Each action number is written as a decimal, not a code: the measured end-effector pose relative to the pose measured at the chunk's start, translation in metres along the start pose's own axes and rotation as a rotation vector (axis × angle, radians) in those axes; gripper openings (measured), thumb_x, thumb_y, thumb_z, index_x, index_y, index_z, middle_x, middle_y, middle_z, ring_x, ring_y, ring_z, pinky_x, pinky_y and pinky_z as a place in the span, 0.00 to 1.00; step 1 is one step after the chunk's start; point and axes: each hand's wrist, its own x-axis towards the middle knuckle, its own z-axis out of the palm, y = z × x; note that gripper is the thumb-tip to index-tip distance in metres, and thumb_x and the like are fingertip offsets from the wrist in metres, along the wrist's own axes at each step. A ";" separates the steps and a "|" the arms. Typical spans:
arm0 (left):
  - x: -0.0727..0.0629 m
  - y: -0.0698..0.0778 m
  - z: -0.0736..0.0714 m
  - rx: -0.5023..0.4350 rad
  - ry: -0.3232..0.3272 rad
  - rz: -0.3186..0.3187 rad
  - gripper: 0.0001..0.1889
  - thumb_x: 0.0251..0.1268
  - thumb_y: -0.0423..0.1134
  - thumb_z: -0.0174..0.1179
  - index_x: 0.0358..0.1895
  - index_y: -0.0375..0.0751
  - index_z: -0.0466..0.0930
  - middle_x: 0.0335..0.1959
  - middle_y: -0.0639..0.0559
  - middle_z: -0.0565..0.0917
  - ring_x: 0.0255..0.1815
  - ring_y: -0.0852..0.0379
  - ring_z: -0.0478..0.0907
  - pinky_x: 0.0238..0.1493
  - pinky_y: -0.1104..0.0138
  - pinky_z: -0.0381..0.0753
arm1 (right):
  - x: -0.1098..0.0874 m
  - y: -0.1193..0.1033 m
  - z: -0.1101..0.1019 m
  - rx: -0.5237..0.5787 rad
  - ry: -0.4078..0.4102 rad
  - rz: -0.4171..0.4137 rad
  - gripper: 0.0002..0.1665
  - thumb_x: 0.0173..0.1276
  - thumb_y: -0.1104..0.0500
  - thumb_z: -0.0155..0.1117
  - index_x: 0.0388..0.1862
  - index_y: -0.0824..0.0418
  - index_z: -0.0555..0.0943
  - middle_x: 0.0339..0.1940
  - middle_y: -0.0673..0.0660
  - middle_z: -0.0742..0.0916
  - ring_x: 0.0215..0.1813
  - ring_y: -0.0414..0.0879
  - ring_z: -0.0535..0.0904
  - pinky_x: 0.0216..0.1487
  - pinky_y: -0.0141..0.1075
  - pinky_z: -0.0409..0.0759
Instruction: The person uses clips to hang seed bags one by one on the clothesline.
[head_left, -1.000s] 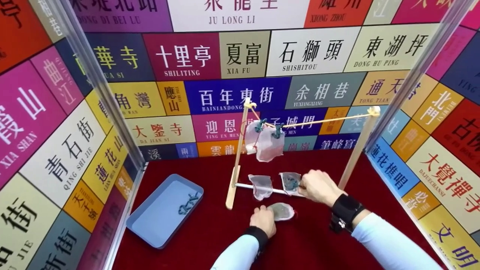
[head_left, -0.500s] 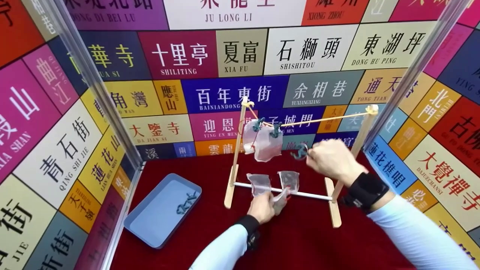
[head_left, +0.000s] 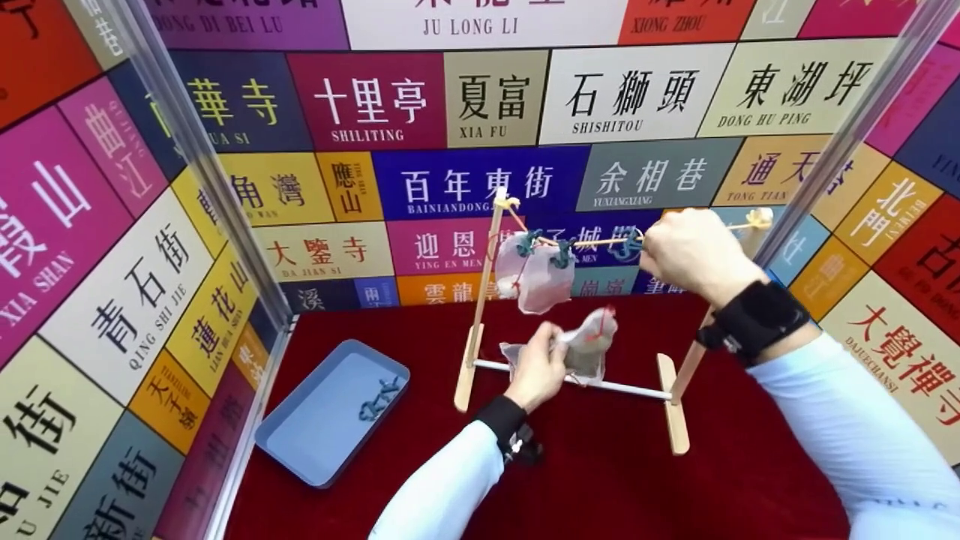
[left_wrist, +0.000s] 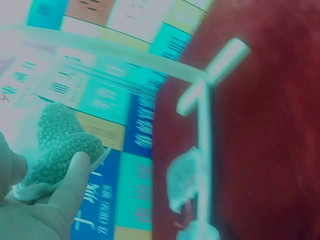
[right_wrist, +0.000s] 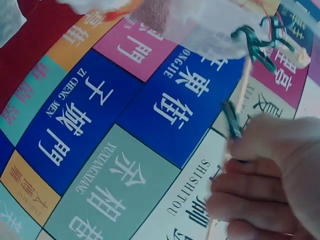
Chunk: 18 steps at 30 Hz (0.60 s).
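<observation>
My left hand [head_left: 538, 367] pinches a white mesh drawstring pouch [head_left: 589, 337] by its edge, raised over the white rod of a wooden stand. Grainy filling shows through the mesh pouch [left_wrist: 60, 142] in the left wrist view. My right hand [head_left: 694, 251] holds a dark green clip [head_left: 632, 244] up at the stand's yellow cord [head_left: 592, 243]. In the right wrist view the clip [right_wrist: 231, 119] sticks out beyond the thumb, right at the cord. Two white pouches [head_left: 546, 281] hang at the cord's left under green clips [head_left: 561, 255]. Another pouch [head_left: 510, 352] lies by the rod, partly hidden.
Wooden posts [head_left: 486, 277] carry the cord, and the white rod [head_left: 630, 388] joins their feet. A blue-grey tray [head_left: 300, 427] with several green clips [head_left: 379, 399] sits at the left on the dark red cloth [head_left: 585, 480]. Panels of colourful signs enclose the back and sides.
My right hand has lifted a green clip from beside the rod up to the cord. My left hand has picked the pouch off the cloth and raised it towards the cord.
</observation>
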 end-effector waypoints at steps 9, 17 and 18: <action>0.026 0.022 -0.025 -0.354 0.056 -0.031 0.04 0.87 0.28 0.50 0.51 0.35 0.75 0.32 0.50 0.78 0.31 0.61 0.79 0.38 0.66 0.93 | 0.010 0.017 -0.009 0.170 -0.182 -0.043 0.20 0.63 0.61 0.74 0.13 0.52 0.80 0.16 0.48 0.79 0.22 0.45 0.72 0.23 0.42 0.73; 0.043 0.031 -0.033 -0.431 0.082 -0.034 0.04 0.86 0.26 0.49 0.53 0.30 0.74 0.41 0.40 0.86 0.49 0.43 0.93 0.49 0.55 0.98 | 0.021 0.013 -0.001 0.252 -0.195 -0.161 0.20 0.65 0.63 0.75 0.13 0.52 0.82 0.13 0.46 0.78 0.19 0.41 0.69 0.24 0.40 0.72; 0.044 0.033 -0.034 -0.422 0.073 -0.035 0.04 0.87 0.26 0.49 0.53 0.31 0.73 0.42 0.39 0.87 0.49 0.43 0.94 0.49 0.56 0.97 | 0.022 0.012 0.000 0.250 -0.190 -0.161 0.20 0.65 0.63 0.75 0.14 0.52 0.83 0.13 0.46 0.79 0.20 0.41 0.70 0.25 0.41 0.74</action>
